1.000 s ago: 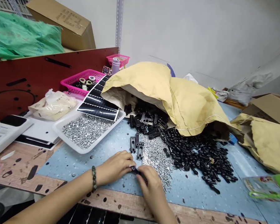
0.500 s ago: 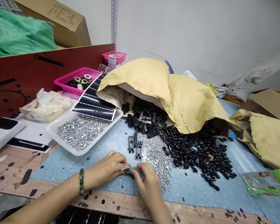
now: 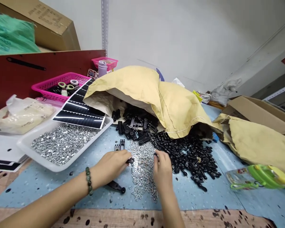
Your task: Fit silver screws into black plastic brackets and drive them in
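Note:
My left hand is closed on a black plastic link piece, whose rounded end sticks out past the fingertips. Below that wrist, a longer black jointed part lies on the blue mat, partly covered by the hand. My right hand is at the border between the loose silver screws and the heap of small black plastic parts. Its fingers are curled, and a bit of black shows at their tips; its shape is mostly hidden. Slotted black pieces lie just beyond my left hand.
A white tray of small silver nuts stands on the left, partly under a black-printed sheet. Large yellow paper sacks spill black parts at the back. A green-lidded bottle lies at right; a pink basket stands back left.
My hands have moved apart; the right went to the edge of the black heap, the left keeps a black piece. A jointed black part now shows on the mat. The view shifted right.

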The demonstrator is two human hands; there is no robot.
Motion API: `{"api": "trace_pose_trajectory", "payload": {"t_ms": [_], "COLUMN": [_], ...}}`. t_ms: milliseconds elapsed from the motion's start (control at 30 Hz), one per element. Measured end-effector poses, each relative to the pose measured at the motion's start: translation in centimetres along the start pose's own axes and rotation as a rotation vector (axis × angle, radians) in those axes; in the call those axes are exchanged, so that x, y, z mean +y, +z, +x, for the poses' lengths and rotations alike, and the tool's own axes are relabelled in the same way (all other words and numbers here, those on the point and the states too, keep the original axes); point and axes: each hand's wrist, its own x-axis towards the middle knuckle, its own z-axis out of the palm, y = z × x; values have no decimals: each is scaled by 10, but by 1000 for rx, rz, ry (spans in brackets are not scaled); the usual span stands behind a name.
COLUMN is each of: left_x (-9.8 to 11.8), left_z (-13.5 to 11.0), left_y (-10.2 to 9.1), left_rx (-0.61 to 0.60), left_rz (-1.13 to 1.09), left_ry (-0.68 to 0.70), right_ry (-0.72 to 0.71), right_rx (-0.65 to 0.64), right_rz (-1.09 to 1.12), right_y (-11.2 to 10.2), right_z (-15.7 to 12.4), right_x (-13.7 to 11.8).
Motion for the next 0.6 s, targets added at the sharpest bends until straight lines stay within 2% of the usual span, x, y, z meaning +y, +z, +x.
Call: {"api": "trace_pose_trajectory", "payload": {"t_ms": [33,67,167,233,267,333,400,467,600], "left_x": [0,-1,-5,-8,-8,-6,-3,0,-1], "left_z": [1,0,-6,-9,-10,-11,-11,-11,-14], "left_y": [0,0,0,2,3,4,4,3,-3], "left_rx": [4,4,-10,-16,-25,-40,-2,85,185], "left_rz": [-22,-37,-134,-267,-355,-500,-552,-508,-310], "left_ry": [-31,-53,-127,-161,-180,-213,-199,-137,-38], "right_ry": [104,145,163,178,205,286,352,390,393], "right_rx": [-24,-45,-112,-125,-128,-149,-213,-258,-222], "right_rz": [-58,-71,-39,80,216,605,920,1006,930], "right_y": [-2,-3,-4,-5,-6,-4,0,7,17], "right_z": [7,14,27,28,27,23,20,19,21], "right_x": [13,25,39,27,16,-10,-35,-53,-69]}}
